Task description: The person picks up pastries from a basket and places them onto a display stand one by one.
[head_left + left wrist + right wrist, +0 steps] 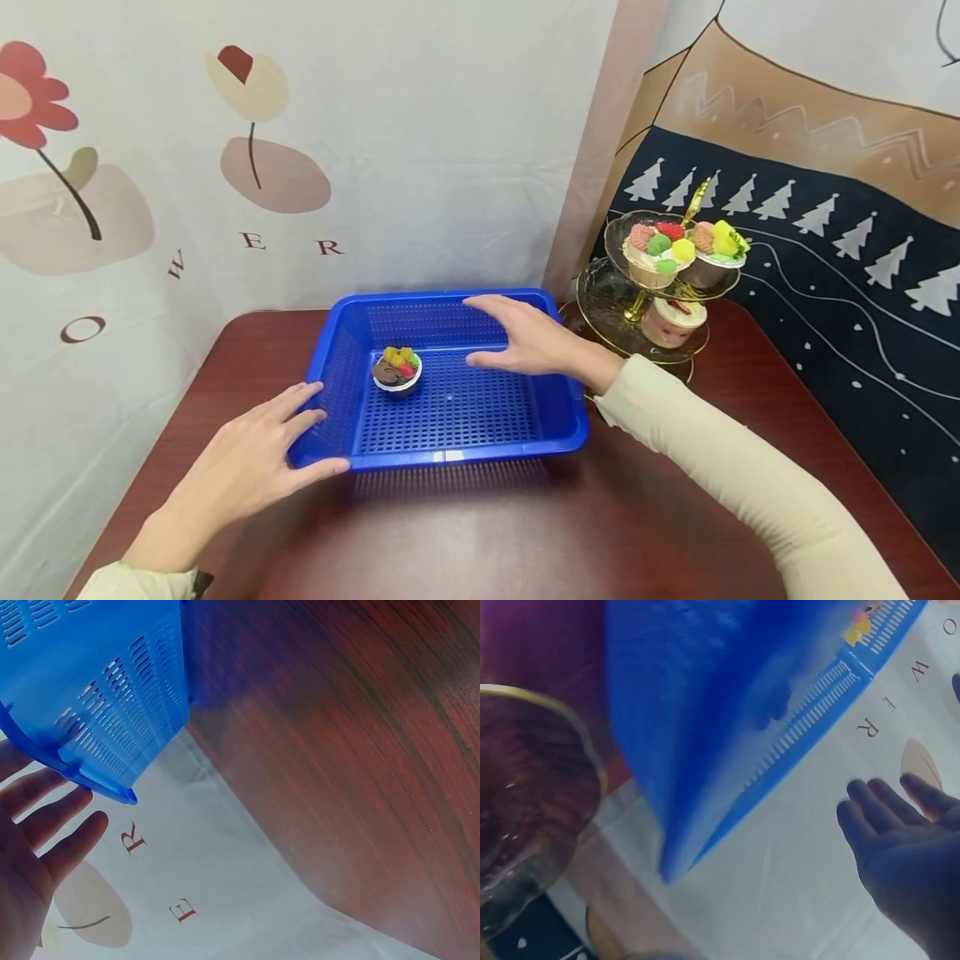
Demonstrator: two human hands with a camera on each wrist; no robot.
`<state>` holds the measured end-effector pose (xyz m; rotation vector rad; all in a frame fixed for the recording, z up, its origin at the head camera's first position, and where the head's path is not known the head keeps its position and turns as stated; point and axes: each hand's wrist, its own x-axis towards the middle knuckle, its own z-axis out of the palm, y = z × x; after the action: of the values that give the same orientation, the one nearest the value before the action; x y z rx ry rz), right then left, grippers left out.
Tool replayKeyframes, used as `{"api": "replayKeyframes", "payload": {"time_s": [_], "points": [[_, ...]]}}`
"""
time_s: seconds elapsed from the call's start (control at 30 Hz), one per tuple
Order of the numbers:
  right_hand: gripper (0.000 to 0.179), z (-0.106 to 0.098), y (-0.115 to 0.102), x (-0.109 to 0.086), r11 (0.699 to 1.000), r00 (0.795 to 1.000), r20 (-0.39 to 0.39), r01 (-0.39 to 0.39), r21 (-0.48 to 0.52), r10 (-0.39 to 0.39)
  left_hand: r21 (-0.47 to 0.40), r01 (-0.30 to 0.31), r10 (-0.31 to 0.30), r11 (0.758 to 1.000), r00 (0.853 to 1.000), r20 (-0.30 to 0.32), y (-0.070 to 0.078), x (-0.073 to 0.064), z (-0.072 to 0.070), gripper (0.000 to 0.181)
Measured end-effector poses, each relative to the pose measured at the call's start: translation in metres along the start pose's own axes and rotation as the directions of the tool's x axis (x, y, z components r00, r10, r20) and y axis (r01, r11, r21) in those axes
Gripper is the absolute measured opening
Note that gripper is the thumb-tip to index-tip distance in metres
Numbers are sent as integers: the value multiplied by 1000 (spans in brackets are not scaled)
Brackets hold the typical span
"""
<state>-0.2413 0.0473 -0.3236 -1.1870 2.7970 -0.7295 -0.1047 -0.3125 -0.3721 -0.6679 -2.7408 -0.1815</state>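
- Blue perforated basket sits mid-table on the dark wooden table, long axis running left-right.
- Left hand: fingers straight, resting against the basket's near-left corner, gripping nothing.
- Right hand: flat and spread, over the far-right rim; contact unclear.
- Dessert cup inside, toward the far-left corner, nearer the left hand.
- Tiered dessert stand just beside the basket's right edge.

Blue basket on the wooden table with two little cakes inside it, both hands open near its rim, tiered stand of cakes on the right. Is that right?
Not quite: the blue basket holds one little cake, not two, as the head view shows. The rest stands: the left hand and right hand are open near its rim, on the wooden table, with the tiered stand of cakes on the right.
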Motion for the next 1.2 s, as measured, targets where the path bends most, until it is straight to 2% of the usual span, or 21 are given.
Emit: {"api": "replayKeyframes", "payload": {"time_s": [0.13, 0.27, 0.47, 0.57, 0.8, 1.03, 1.2], "points": [[83, 3, -9, 17, 997, 994, 98, -52, 60, 46, 2, 2, -2, 1000, 1000, -2, -1, 0, -1, 74], [82, 6, -17, 31, 991, 984, 172, -71, 109, 51, 3, 1, -1, 1000, 1000, -1, -2, -1, -1, 74], [83, 22, -22, 47, 980, 968, 245, -97, 176, 52, 6, 5, -5, 1000, 1000, 3, -3, -2, 0, 75], [85, 35, -23, 54, 979, 960, 274, -111, 173, 61, 7, 6, -6, 1000, 1000, 5, -3, -2, 0, 75], [89, 64, -26, 70, 975, 950, 305, -133, 179, 74, 10, 8, -8, 1000, 1000, 7, -4, -2, 1, 75], [92, 82, -31, 84, 976, 941, 322, -158, 147, 104, 21, 15, -16, 1000, 999, 34, -3, -1, 0, 78], [90, 94, -34, 89, 979, 934, 337, -165, 124, 115, 20, 3, -4, 1000, 1000, 6, -3, -1, 2, 77]]}}
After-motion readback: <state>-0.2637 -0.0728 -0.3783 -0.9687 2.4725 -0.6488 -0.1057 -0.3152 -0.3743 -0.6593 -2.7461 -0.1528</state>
